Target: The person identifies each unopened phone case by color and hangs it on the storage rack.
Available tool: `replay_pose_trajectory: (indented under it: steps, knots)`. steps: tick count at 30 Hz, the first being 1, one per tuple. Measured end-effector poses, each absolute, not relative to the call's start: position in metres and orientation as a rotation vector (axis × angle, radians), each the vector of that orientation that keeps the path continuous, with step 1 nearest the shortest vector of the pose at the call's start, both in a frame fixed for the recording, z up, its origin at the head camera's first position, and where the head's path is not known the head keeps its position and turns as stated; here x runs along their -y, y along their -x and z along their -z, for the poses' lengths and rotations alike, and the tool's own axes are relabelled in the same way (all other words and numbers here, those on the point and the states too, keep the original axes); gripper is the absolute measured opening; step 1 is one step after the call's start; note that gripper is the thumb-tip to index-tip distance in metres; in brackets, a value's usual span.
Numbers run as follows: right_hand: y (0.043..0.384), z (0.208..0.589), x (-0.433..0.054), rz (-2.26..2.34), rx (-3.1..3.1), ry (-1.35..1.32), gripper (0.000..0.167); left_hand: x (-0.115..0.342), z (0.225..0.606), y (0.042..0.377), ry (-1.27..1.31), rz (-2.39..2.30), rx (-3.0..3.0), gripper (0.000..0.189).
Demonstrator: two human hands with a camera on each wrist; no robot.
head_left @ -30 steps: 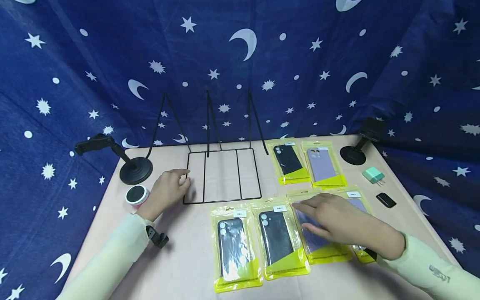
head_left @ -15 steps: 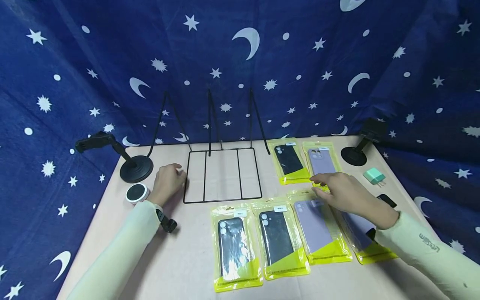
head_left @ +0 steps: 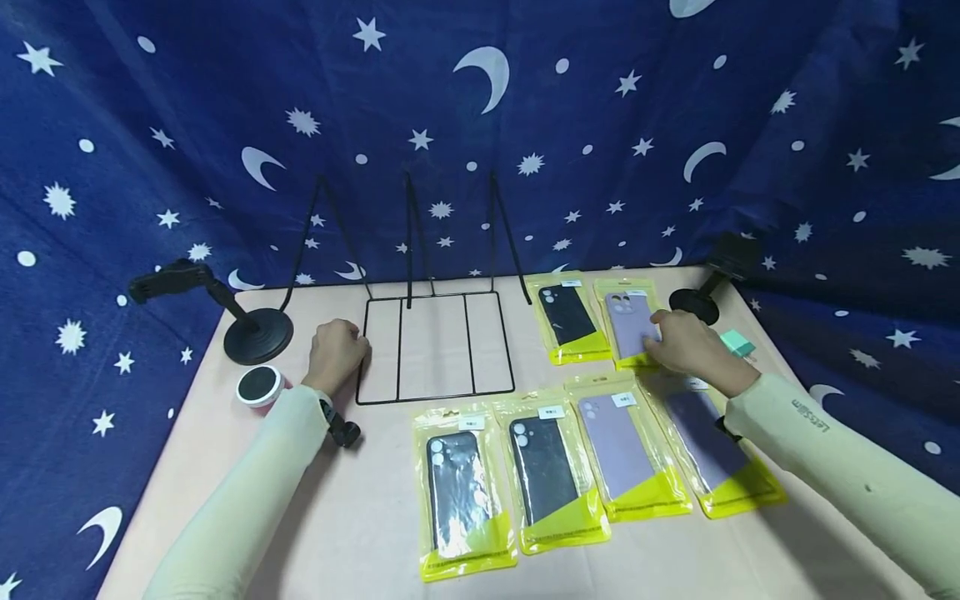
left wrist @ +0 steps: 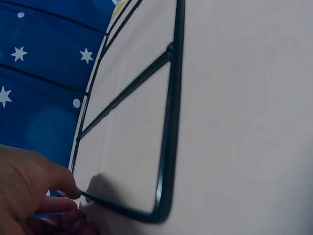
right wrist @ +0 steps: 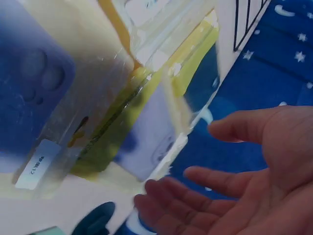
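Observation:
My left hand (head_left: 336, 354) is at the left side of a black wire rack (head_left: 435, 400). In the left wrist view, its thumb and finger pinch the thin side bar (left wrist: 105, 200) near the front corner. Over at the back right, my right hand (head_left: 686, 346) hovers by a lilac phone case (head_left: 626, 321) in a clear and yellow pouch. The right wrist view shows its fingers (right wrist: 210, 183) spread apart with nothing between them. A black phone case (head_left: 566, 315) in its pouch lies to the left of the lilac one.
In front lie two pouched black cases (head_left: 457, 492) and two pouched lilac ones (head_left: 618, 446). Black phone stands (head_left: 258, 337) are at both back corners. A white round jar (head_left: 261, 387) sits by my left forearm, a green charger (head_left: 737, 342) beyond the right hand.
My right hand has moved from over the front lilac pouches to the back right pouch. The left hand has settled against the rack's side bar. The view has shifted slightly.

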State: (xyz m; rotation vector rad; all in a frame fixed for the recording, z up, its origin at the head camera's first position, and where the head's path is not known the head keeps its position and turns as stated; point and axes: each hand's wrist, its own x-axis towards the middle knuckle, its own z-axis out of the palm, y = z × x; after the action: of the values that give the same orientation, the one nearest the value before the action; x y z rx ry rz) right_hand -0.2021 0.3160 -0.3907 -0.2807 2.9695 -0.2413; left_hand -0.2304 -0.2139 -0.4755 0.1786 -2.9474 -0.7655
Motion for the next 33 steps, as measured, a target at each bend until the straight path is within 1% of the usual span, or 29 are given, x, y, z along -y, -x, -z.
replay_pose_trajectory:
  steps: [3,6,11,14,17,21,24,33]
  knots:
    - [0.213,0.393,-0.32,0.219,-2.9,0.159,0.049,0.211,0.475,0.231,-0.192,0.822,2.961,0.032]
    - [0.221,0.398,-0.322,0.212,-2.841,0.065,0.047,0.209,0.474,0.233,-0.195,0.845,2.985,0.035]
    - [0.232,0.405,-0.322,0.257,-2.78,-0.002,0.038,0.208,0.473,0.235,-0.223,0.847,2.995,0.039]
    - [0.235,0.409,-0.322,0.265,-2.764,-0.027,0.04,0.208,0.471,0.234,-0.23,0.855,2.994,0.038]
    - [0.237,0.413,-0.322,0.246,-2.773,-0.038,0.048,0.207,0.471,0.235,-0.231,0.855,2.996,0.03]
    - [0.239,0.418,-0.324,0.235,-2.772,-0.056,0.07,0.207,0.471,0.235,-0.212,0.828,2.998,0.012]
    - [0.24,0.42,-0.325,0.246,-2.742,-0.094,0.082,0.207,0.472,0.236,-0.191,0.807,3.004,0.011]
    - [0.243,0.428,-0.323,0.248,-2.716,-0.213,0.093,0.207,0.472,0.236,-0.16,0.819,3.023,0.016]
